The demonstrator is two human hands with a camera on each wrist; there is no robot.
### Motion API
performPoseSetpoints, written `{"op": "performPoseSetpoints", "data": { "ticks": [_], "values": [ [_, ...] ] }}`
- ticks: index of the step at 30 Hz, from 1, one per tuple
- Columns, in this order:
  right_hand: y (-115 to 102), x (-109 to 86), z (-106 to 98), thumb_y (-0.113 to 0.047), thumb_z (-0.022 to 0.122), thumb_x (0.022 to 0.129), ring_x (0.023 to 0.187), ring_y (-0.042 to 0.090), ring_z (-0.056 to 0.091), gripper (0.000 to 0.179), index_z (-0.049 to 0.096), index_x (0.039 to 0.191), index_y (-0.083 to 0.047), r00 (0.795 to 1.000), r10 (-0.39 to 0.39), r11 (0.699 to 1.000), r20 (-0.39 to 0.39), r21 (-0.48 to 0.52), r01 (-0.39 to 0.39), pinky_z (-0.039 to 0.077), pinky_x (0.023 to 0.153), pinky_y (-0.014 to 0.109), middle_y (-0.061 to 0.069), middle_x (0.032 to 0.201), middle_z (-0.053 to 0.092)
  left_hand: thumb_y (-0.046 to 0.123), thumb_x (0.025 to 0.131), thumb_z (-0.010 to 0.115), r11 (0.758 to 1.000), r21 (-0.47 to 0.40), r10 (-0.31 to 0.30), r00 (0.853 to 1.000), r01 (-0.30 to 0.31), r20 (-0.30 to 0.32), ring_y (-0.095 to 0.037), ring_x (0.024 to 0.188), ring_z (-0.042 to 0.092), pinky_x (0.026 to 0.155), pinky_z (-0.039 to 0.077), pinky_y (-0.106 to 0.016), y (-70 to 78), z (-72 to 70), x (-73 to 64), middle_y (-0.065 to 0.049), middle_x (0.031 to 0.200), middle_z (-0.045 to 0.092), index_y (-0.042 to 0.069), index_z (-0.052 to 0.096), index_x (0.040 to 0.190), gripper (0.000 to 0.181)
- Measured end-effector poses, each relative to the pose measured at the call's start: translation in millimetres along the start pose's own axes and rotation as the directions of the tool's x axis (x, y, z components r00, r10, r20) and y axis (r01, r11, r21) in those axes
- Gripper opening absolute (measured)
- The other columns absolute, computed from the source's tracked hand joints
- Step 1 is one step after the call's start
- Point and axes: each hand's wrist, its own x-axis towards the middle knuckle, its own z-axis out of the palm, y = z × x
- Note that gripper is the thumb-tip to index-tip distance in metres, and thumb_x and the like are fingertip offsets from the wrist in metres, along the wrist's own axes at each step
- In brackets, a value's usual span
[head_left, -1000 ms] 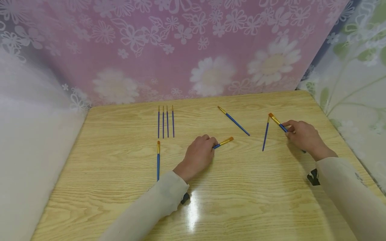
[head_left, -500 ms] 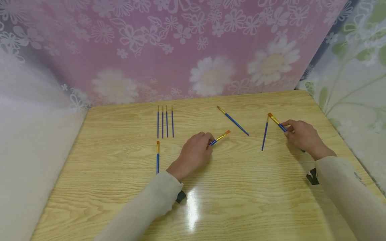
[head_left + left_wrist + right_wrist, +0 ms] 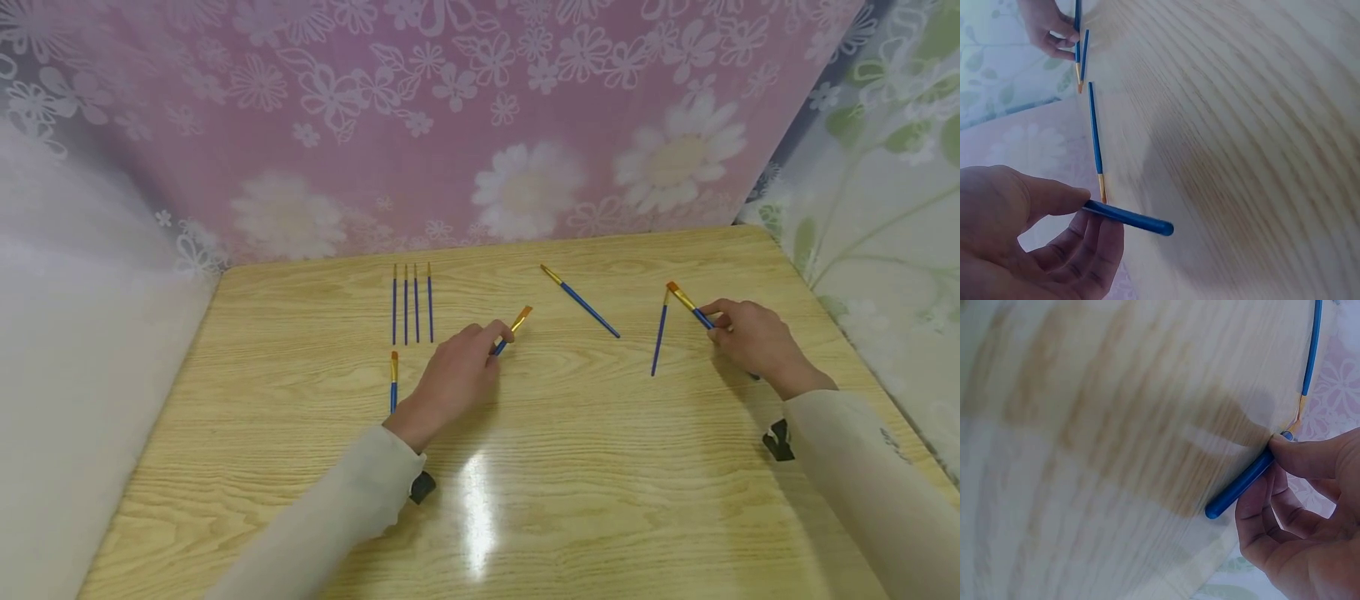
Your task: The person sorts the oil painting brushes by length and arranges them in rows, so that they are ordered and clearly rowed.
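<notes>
My left hand [image 3: 453, 371] pinches a flat paintbrush [image 3: 517, 322] with orange bristles, a gold ferrule and a blue handle. In the left wrist view, thumb and fingers hold that brush's blue handle [image 3: 1132, 219] above the table. Toward the right edge, my right hand [image 3: 757, 337] pinches a second flat paintbrush [image 3: 684, 297]; its blue handle [image 3: 1241, 484] shows between thumb and fingers in the right wrist view. This brush's bristles overlap the tip of a thin purple-handled brush [image 3: 660, 337] on the table. Between the hands lies a slanted blue brush [image 3: 585, 307].
Several thin purple brushes [image 3: 406, 308] lie side by side at the table's back left, tips away from me. Below them another flat brush [image 3: 393, 379] is partly hidden by my left wrist. A floral pink curtain [image 3: 450, 125] hangs behind the wood-grain table [image 3: 262, 433].
My left hand has moved left and slightly away from me with its paintbrush, whose bristle end now points more toward the back. The right hand and its brush have stayed put.
</notes>
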Motion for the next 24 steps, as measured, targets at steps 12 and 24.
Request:
{"op": "performPoseSetpoints", "data": {
  "ticks": [12, 24],
  "values": [
    [3, 1.7, 2, -0.003, 0.062, 0.107, 0.107, 0.057, 0.066, 0.042, 0.055, 0.146, 0.011, 1.0, -0.011, 1.0, -0.01, -0.022, 0.01, 0.053, 0.084, 0.069, 0.039, 0.121, 0.069, 0.014, 0.108, 0.067, 0.995, -0.025, -0.091, 0.996, 0.092, 0.022, -0.024, 0.103, 0.07, 0.088, 0.055, -0.045, -20.2, -14.2, -20.5, -0.005, 0.122, 0.071, 0.019, 0.067, 0.139, 0.032],
    [4, 2.4, 2, -0.004, 0.06, 0.107, 0.106, 0.057, 0.067, 0.043, 0.055, 0.147, 0.01, 1.0, -0.014, 1.0, -0.007, -0.008, 0.014, 0.054, 0.083, 0.068, 0.039, 0.123, 0.069, 0.026, 0.105, 0.071, 0.985, 0.043, -0.17, 0.985, 0.169, 0.018, -0.016, 0.071, 0.059, 0.058, 0.046, -0.032, -47.2, -22.7, -50.9, 0.001, 0.117, 0.074, 0.02, 0.07, 0.134, 0.029]
  ]
}}
